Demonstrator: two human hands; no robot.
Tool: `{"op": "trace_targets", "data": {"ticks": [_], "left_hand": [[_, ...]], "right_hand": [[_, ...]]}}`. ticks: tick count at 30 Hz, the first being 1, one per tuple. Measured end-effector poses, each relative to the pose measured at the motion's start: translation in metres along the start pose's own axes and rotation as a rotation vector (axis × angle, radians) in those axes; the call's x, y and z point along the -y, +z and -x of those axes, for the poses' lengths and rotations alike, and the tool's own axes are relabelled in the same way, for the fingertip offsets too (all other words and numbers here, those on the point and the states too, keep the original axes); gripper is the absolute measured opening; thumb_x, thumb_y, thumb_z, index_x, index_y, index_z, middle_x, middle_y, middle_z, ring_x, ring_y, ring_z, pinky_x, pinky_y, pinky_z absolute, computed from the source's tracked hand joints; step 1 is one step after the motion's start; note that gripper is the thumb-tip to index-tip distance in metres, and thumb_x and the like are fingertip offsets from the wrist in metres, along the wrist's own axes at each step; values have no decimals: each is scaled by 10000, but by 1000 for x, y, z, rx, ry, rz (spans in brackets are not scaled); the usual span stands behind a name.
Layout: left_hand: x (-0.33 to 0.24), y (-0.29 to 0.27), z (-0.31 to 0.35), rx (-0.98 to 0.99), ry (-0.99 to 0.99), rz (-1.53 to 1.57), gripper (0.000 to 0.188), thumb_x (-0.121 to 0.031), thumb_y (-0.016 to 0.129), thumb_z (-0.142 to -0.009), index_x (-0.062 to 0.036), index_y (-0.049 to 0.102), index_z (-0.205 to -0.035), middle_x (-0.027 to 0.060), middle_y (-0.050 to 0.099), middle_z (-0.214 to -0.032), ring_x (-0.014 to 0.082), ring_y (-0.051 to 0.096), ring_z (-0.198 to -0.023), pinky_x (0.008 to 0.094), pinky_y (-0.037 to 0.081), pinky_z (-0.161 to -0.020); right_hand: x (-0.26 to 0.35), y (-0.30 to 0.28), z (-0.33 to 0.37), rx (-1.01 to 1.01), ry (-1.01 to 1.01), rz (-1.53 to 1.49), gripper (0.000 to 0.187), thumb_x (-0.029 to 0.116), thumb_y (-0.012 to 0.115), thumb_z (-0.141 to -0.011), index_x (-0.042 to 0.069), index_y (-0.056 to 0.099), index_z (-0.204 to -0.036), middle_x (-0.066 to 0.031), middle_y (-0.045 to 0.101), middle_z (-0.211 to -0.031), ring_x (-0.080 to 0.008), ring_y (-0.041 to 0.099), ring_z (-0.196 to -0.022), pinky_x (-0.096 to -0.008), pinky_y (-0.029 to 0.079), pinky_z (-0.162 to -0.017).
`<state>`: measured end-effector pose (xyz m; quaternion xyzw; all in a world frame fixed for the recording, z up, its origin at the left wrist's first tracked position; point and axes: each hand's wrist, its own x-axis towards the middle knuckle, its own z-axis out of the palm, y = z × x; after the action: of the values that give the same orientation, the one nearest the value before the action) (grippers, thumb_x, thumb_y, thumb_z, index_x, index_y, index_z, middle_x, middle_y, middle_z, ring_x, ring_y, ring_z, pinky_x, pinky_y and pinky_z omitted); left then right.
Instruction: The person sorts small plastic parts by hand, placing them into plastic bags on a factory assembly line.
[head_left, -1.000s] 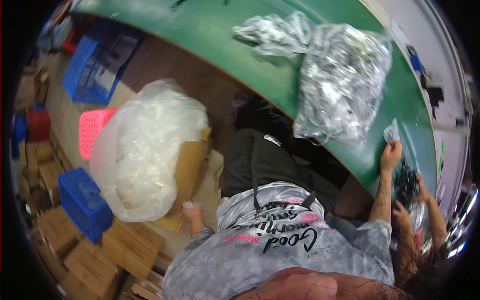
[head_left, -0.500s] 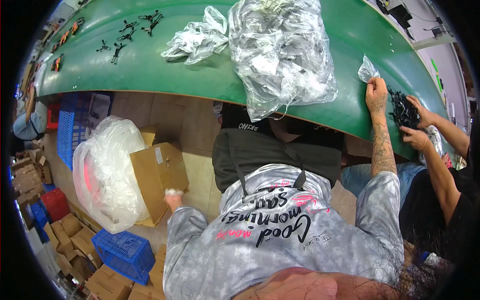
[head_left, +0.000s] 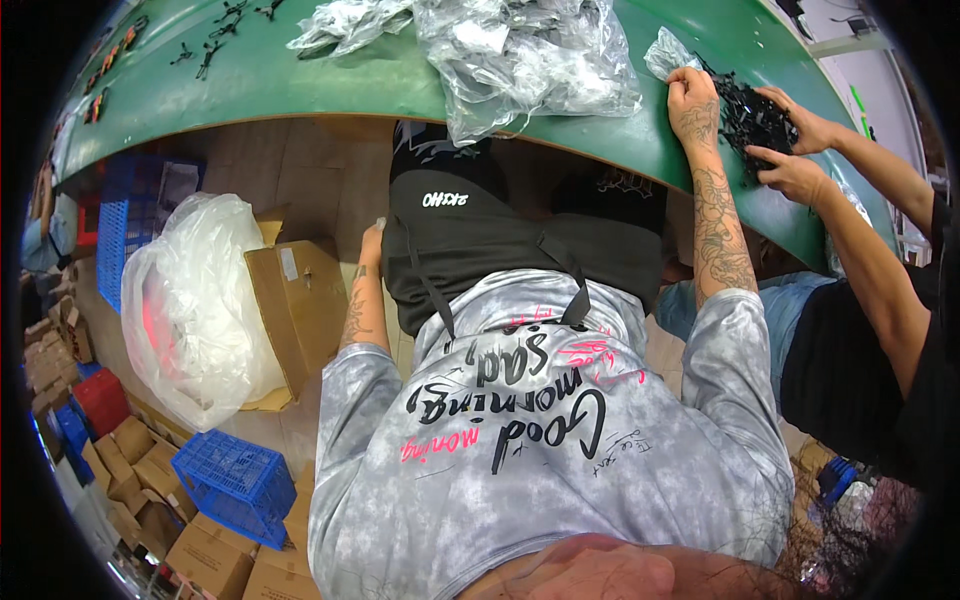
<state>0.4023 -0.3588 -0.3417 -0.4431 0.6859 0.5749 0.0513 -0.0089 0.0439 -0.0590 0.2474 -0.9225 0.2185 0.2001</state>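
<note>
My right hand (head_left: 692, 107) rests at the green table's near edge on the right, its fingers closed on a small clear plastic bag (head_left: 667, 54). Just right of it lies a tangled heap of small black parts (head_left: 752, 125). Down at my side, my left hand (head_left: 372, 246) hangs beside my black trousers. Something whitish shows at its tip, and its fingers are too hidden to read. A large clear bag (head_left: 530, 70) with wrapped contents sits on the table between my arms, and a smaller clear bag (head_left: 355, 25) lies to its left.
A co-worker's two hands (head_left: 790, 178) cup the black heap at right. Several black clip-like pieces (head_left: 210, 55) lie far left on the green table (head_left: 330, 95). At lower left stand an open carton (head_left: 305, 300) with a plastic liner (head_left: 195, 310) and a blue crate (head_left: 235, 487).
My left hand has moved from beside the carton in toward my trousers. My right hand keeps hold of the small bag. The view has shifted, so the table sits higher in it.
</note>
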Motion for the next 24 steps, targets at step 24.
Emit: {"op": "trace_targets", "data": {"ticks": [24], "left_hand": [[-1, 12, 69, 395, -110, 13, 526, -360, 659, -936, 104, 667, -1184, 240, 726, -1169, 325, 691, -1082, 420, 537, -911]], "right_hand": [[76, 26, -1, 22, -32, 35, 138, 138, 593, -940, 95, 685, -1033, -166, 628, -1021, -389, 636, -977, -466, 526, -854]]}}
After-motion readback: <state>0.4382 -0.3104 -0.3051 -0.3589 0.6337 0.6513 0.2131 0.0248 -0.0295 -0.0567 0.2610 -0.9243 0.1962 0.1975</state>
